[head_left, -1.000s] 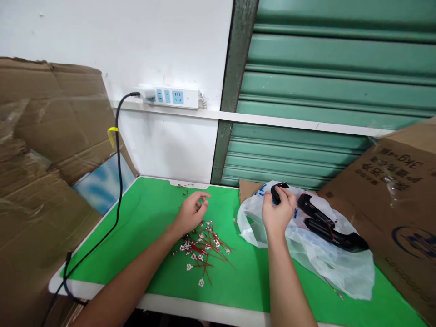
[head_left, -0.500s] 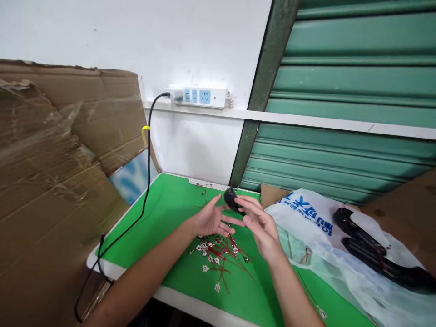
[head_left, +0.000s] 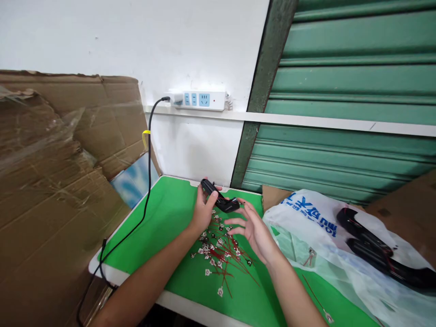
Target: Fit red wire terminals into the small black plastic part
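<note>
My left hand [head_left: 203,210] is closed on one end of a curved black plastic casing [head_left: 221,200], its thumb on the near side. The casing is tilted above the far part of the table, and thin red wire shows along it. By the casing's right end is my right hand [head_left: 254,229]. Its upper fingertips come together at a tiny dark piece too small to name, while the lower fingers stretch out towards the left. Below both hands lies a pile of small round white-and-metal parts with red wires [head_left: 218,250].
A white plastic bag [head_left: 306,213] on the right bears more black casings [head_left: 371,245]. A black cable [head_left: 149,168] runs from the power strip [head_left: 204,100] down over the table's left edge. Cardboard [head_left: 68,190] stands at the left. One wired part [head_left: 327,316] lies near the front right.
The black casing has passed from my right hand to my left, which was open, and now shows its length. My right hand has turned palm-side into view by its right end.
</note>
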A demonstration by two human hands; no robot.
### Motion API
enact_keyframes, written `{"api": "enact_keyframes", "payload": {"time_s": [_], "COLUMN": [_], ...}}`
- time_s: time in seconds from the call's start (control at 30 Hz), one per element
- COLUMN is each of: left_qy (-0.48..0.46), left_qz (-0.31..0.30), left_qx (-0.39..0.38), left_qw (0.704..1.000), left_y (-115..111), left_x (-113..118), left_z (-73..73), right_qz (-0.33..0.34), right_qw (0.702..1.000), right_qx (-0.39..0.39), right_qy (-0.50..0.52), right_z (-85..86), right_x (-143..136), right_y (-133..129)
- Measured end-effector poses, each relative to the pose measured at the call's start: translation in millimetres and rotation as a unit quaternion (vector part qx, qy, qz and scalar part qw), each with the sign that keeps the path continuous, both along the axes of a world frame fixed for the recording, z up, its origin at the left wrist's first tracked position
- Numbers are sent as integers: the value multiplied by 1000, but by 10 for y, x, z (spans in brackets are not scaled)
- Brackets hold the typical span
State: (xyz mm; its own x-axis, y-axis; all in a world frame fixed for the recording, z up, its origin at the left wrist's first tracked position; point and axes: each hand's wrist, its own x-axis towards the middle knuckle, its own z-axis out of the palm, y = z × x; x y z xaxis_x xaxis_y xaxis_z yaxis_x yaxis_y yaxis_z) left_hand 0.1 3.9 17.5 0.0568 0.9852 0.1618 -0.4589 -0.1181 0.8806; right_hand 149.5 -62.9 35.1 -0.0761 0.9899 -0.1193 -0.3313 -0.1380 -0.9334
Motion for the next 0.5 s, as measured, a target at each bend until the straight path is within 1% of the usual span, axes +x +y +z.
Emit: {"api": "enact_keyframes", "payload": {"time_s": [0.07,0.1,0.13,0.17,0.23,0.27,0.33,0.4,0.47,0.5], "left_qy": [36,60,88,120,187,212,240,227,184,164], "left_qz": [-8,-12,-15,-16,-20,-29,-70,-137,-206,-230], "left_qx": [64,86,101,112,134,145,157,132,62,18], "left_qw": [997,994,991,986,973,966,955,955,959,959], "left_y": [-60,-91,-118,-141,-172,-182,-194,-199,-194,-187], "left_x": [-5,-5,-4,-2,2,3,-2,-13,-22,-24], "left_z": [4,10,17,21,22,18,10,10,20,26], "right_qz": [61,70,59,33,-42,-81,-143,-176,-192,-195], "right_qw": [993,989,986,985,984,982,978,975,975,976], "right_qx": [-38,-42,-41,-40,-40,-41,-45,-54,-58,-56], "right_qy": [89,124,149,165,171,164,143,121,96,77], "right_z": [31,47,59,66,67,63,57,60,69,72], "right_x": [-10,-8,-4,5,31,46,82,119,152,166], "right_y": [8,13,19,29,55,70,97,113,117,115]}}
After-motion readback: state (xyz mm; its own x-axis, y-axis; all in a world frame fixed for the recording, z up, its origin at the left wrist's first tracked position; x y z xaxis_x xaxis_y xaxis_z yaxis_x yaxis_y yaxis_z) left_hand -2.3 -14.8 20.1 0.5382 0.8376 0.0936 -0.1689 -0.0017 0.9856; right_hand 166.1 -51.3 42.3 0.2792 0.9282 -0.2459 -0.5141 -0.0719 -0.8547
